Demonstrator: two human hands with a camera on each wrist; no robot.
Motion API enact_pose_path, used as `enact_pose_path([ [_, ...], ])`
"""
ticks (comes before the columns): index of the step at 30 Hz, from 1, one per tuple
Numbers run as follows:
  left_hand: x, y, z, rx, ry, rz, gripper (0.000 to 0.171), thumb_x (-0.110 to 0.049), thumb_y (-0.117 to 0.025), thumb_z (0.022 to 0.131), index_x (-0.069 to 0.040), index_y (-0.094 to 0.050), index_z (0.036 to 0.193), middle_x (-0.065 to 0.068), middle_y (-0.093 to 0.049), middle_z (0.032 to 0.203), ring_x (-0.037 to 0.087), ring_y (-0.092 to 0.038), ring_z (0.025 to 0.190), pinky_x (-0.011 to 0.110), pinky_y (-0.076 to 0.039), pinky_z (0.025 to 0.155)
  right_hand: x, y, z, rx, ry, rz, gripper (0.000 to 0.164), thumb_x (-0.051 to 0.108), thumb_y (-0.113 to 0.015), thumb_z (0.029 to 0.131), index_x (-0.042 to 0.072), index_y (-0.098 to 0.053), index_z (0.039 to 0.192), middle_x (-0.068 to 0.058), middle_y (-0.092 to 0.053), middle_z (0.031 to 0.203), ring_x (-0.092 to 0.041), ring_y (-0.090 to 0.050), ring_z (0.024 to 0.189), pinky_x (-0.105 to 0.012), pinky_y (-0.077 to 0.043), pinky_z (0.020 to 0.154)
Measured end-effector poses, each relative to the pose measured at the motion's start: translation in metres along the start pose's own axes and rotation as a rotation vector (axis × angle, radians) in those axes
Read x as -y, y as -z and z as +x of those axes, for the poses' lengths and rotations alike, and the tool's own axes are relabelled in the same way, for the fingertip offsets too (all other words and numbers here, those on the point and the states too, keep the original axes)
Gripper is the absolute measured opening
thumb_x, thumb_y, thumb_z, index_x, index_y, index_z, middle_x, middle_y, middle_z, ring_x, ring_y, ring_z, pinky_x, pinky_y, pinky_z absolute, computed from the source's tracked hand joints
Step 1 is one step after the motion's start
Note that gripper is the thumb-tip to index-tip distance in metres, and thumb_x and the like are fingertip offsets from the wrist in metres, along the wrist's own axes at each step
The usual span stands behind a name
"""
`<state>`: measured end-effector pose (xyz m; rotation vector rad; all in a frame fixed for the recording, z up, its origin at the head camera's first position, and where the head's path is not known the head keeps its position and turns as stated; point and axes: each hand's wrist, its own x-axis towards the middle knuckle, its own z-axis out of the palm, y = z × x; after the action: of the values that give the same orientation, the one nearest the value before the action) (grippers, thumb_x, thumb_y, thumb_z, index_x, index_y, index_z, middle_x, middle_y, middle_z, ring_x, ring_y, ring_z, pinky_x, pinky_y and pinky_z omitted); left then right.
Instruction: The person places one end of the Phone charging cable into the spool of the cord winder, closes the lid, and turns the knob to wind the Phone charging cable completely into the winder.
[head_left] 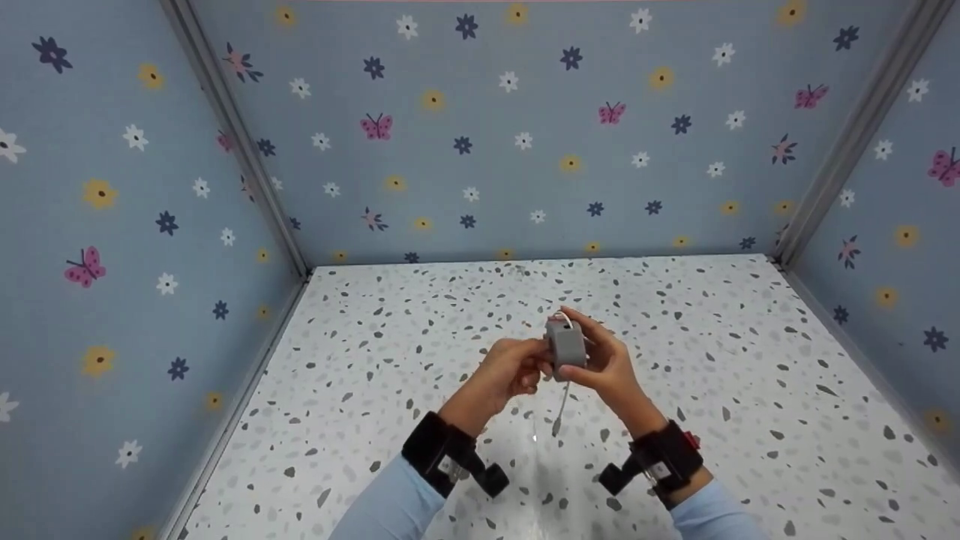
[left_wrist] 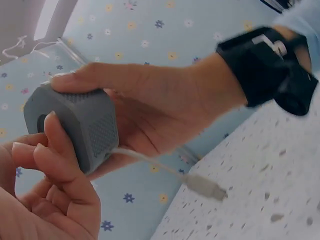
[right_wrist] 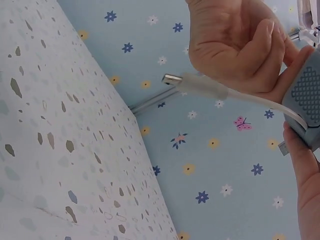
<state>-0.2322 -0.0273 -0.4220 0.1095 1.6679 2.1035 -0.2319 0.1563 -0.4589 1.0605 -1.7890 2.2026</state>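
Observation:
A chunky grey block (head_left: pixel 568 348) with bevelled corners, patterned sides and a round hole in one face is held above the table. My right hand (head_left: pixel 611 370) grips it, with the thumb and fingers on opposite sides. The left hand (head_left: pixel 511 365) touches the holed face with its fingertips at the hole (left_wrist: pixel 42 122), other fingers curled. Whether those fingertips pinch anything is hidden. From the block's underside hangs a white cable (right_wrist: pixel 255 100) ending in a small metal plug (right_wrist: pixel 172 79). A loop of cable shows on top in the head view, and a metal tab (right_wrist: pixel 283 148) sticks out beside the block.
Below the hands spreads a white speckled table (head_left: pixel 390 337). Blue flowered walls (head_left: pixel 495 187) with grey metal edge strips (head_left: pixel 247 150) enclose it at the back and both sides. Each wrist wears a black camera strap (head_left: pixel 667 457).

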Motion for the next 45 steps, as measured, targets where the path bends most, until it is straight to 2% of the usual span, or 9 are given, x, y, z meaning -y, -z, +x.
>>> enact_pose_path([
  [3,0.003,0.004,-0.001,-0.055,-0.331,0.351,0.019,-0.02,-0.057,0.093,-0.011,-0.068,0.081,-0.005,-0.062,0.067,0.004,-0.043,0.047,0.018,-0.039,0.047,0.001,0.0,0.0,-0.012,-0.028,0.002,0.072,0.001,-0.071,0.085,0.0,-0.036,0.147,-0.004,-0.052,0.14,-0.021,-0.057,0.119,-0.028,-0.054,0.086],
  [9,0.009,0.016,0.002,-0.29,-1.253,1.305,0.009,-0.016,-0.07,0.087,-0.012,-0.065,0.093,-0.003,-0.062,0.08,0.005,-0.054,0.055,0.019,-0.045,0.05,0.003,0.001,0.001,-0.021,-0.039,0.008,0.071,-0.001,-0.07,0.084,0.0,-0.036,0.147,-0.005,-0.052,0.14,-0.022,-0.057,0.119,-0.028,-0.054,0.087],
  [14,0.011,0.02,0.005,-0.418,-1.534,1.515,0.016,-0.025,-0.074,0.085,-0.012,-0.066,0.089,-0.003,-0.061,0.075,0.006,-0.056,0.053,0.02,-0.046,0.048,0.002,0.0,0.002,-0.011,-0.037,0.007,0.072,-0.002,-0.07,0.084,-0.001,-0.035,0.147,-0.004,-0.052,0.14,-0.021,-0.056,0.119,-0.028,-0.054,0.087],
  [17,0.012,0.02,0.004,-0.37,-1.458,1.485,0.017,-0.026,-0.071,0.088,-0.01,-0.066,0.092,-0.002,-0.061,0.077,0.007,-0.057,0.055,0.02,-0.047,0.049,0.001,0.001,0.001,-0.008,-0.026,-0.002,0.072,-0.002,-0.07,0.084,-0.002,-0.035,0.147,-0.004,-0.052,0.139,-0.021,-0.057,0.117,-0.028,-0.054,0.086],
  [20,0.011,0.017,0.001,-0.22,-1.205,1.32,0.015,-0.025,-0.065,0.093,-0.01,-0.064,0.095,-0.001,-0.061,0.079,0.006,-0.055,0.058,0.019,-0.045,0.052,0.0,0.001,0.0,-0.012,-0.028,-0.002,0.071,0.0,-0.071,0.084,-0.001,-0.036,0.147,-0.004,-0.053,0.139,-0.021,-0.057,0.117,-0.028,-0.054,0.086],
  [28,0.003,0.0,0.001,0.032,-0.269,0.315,0.024,-0.017,-0.055,0.094,-0.008,-0.061,0.072,-0.003,-0.055,0.058,0.007,-0.042,0.042,0.02,-0.038,0.043,-0.001,0.001,-0.001,-0.009,0.002,-0.011,0.07,-0.001,-0.07,0.084,0.0,-0.037,0.146,-0.003,-0.053,0.139,-0.021,-0.057,0.119,-0.028,-0.054,0.086],
  [34,0.0,-0.005,0.003,0.032,0.138,-0.161,0.026,-0.015,-0.054,0.088,-0.011,-0.058,0.063,-0.007,-0.046,0.051,-0.001,-0.031,0.037,0.015,-0.028,0.039,-0.003,0.0,-0.001,0.005,0.027,-0.012,0.07,-0.001,-0.071,0.084,-0.003,-0.037,0.145,-0.003,-0.053,0.139,-0.021,-0.057,0.119,-0.026,-0.054,0.084],
  [40,-0.001,-0.003,0.0,0.012,0.079,-0.036,0.025,-0.019,-0.054,0.09,-0.01,-0.064,0.069,-0.005,-0.052,0.052,0.001,-0.035,0.036,0.016,-0.032,0.04,-0.002,0.0,-0.002,-0.012,-0.003,-0.012,0.071,0.002,-0.072,0.084,-0.001,-0.036,0.146,-0.002,-0.053,0.139,-0.02,-0.057,0.117,-0.026,-0.054,0.085],
  [45,0.003,0.003,-0.002,-0.084,-0.418,0.553,0.019,-0.021,-0.054,0.095,-0.01,-0.067,0.085,-0.004,-0.061,0.061,0.003,-0.045,0.043,0.018,-0.038,0.043,0.0,0.001,-0.003,-0.034,-0.047,-0.027,0.07,0.002,-0.071,0.085,0.001,-0.037,0.146,-0.001,-0.053,0.138,-0.019,-0.058,0.115,-0.027,-0.054,0.084],
])
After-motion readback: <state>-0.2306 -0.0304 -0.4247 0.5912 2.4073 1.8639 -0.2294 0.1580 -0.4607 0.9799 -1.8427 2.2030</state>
